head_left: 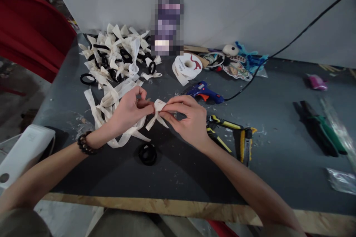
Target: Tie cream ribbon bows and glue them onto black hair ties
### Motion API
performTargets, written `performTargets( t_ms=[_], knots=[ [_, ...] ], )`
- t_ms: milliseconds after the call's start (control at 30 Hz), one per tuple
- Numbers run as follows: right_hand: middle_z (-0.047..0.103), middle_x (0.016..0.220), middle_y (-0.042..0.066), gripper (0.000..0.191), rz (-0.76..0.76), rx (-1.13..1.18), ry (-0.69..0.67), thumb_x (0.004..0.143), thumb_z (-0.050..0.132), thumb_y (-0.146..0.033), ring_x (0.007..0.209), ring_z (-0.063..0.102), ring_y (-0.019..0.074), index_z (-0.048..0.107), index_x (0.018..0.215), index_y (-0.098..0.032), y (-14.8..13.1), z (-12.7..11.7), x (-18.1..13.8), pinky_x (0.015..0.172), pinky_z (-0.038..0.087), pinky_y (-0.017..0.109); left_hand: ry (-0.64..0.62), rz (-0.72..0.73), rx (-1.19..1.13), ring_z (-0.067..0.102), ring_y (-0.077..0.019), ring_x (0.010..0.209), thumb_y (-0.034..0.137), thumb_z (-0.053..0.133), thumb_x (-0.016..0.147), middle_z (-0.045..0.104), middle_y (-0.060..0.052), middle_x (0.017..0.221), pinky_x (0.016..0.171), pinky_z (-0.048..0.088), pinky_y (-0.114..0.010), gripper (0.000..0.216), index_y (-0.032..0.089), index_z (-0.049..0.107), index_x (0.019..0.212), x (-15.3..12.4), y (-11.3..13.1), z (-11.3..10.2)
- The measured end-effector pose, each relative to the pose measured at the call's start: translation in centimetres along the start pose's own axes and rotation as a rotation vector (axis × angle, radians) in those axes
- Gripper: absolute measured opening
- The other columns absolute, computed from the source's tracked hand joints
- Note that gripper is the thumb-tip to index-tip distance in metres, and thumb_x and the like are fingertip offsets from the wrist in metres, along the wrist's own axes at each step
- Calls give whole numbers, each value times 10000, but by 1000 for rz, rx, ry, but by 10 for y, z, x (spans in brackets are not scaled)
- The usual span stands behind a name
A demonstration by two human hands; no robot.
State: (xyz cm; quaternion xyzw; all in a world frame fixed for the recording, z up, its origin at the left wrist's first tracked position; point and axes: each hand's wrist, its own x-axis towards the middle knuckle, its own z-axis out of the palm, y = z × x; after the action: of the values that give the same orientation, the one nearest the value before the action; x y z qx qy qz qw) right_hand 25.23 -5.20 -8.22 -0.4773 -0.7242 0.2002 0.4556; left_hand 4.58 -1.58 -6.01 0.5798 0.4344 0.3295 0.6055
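Note:
Between my two hands hangs a short white ribbon (159, 106), folded at the top with two tails pointing down. My left hand (132, 105) pinches its left side with thumb and fingertips. From the right, my right hand (187, 116) grips the same ribbon between thumb and fingers. Loose white ribbon strips (116, 142) lie under and beside my left hand. Just below the hands, a few black hair ties (147, 154) rest in a small stack. A blue glue gun (205, 92) with an orange trigger lies behind my right hand.
A pile of black hair ties with white bows (116, 50) covers the back left. Near it stand a ribbon spool (188, 66) and a pixelated phone-like object (168, 26). Yellow-black scissors (226, 123), a utility knife (246, 146), green-handled pliers (322, 127) and a white device (26, 155) surround my arms.

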Motion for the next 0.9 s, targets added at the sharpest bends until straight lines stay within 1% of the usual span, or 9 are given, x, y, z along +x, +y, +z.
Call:
performTargets(
  t_ms=[67, 167, 233, 367, 467, 600, 733, 800, 900],
  knots=[
    [763, 941, 36, 62, 34, 23, -8, 881, 810, -317, 879, 716, 219, 776, 852, -274, -2, 1, 0, 849, 560, 392, 64, 44, 122, 651, -143, 610, 227, 726, 861, 558, 61, 628, 511, 405, -245, 348, 251, 379, 864, -3, 0, 2],
    [752, 937, 24, 75, 123, 88, -12, 891, 781, -302, 845, 700, 200, 740, 842, -263, -4, 4, -3, 813, 554, 366, 136, 114, 278, 749, -201, 810, 234, 724, 853, 610, 26, 720, 582, 475, -249, 336, 246, 389, 856, -7, 1, 8],
    [733, 902, 14, 103, 186, 138, -11, 910, 746, -300, 809, 665, 182, 717, 824, -252, -3, 5, -4, 771, 534, 341, 177, 177, 333, 770, -226, 901, 246, 706, 874, 618, 16, 751, 629, 507, -260, 326, 245, 382, 842, -11, 0, 11],
    [686, 818, 0, 172, 377, 293, -56, 927, 716, -372, 718, 576, 153, 708, 828, -231, 3, 8, -5, 672, 463, 303, 233, 336, 392, 753, -198, 865, 277, 703, 920, 616, 15, 767, 688, 533, -286, 349, 245, 372, 815, -15, -4, 14],
    [692, 819, -1, 216, 506, 446, -74, 895, 751, -436, 700, 576, 146, 726, 858, -225, 7, 9, -5, 662, 460, 296, 226, 401, 427, 746, -194, 861, 283, 698, 935, 653, 0, 794, 694, 539, -296, 354, 246, 370, 806, -16, -5, 13],
    [728, 884, 13, 233, 479, 467, -105, 855, 795, -455, 752, 613, 162, 762, 926, -236, 9, 8, -2, 672, 454, 303, 177, 362, 408, 761, -208, 884, 277, 685, 930, 682, -13, 809, 708, 560, -308, 318, 244, 394, 808, -14, -2, 12],
    [698, 783, -12, 156, 426, 400, -62, 854, 796, -373, 691, 573, 146, 739, 816, -232, 9, 5, 0, 668, 438, 308, 181, 346, 398, 763, -209, 889, 260, 686, 914, 636, -3, 790, 714, 572, -299, 269, 231, 442, 804, -12, 1, 11],
    [686, 776, -17, 147, 385, 374, -50, 865, 784, -333, 698, 567, 142, 718, 787, -227, 7, 3, 0, 687, 443, 309, 164, 361, 396, 761, -202, 877, 253, 691, 916, 638, -8, 792, 708, 575, -286, 216, 220, 502, 819, -12, 2, 10],
    [691, 836, -5, 127, 310, 341, -61, 909, 735, -302, 738, 573, 144, 708, 811, -224, 5, 3, 0, 714, 455, 308, 106, 331, 340, 750, -172, 845, 243, 687, 938, 723, -38, 889, 727, 591, -266, 68, 199, 640, 919, -10, 2, 9]
  ],
)
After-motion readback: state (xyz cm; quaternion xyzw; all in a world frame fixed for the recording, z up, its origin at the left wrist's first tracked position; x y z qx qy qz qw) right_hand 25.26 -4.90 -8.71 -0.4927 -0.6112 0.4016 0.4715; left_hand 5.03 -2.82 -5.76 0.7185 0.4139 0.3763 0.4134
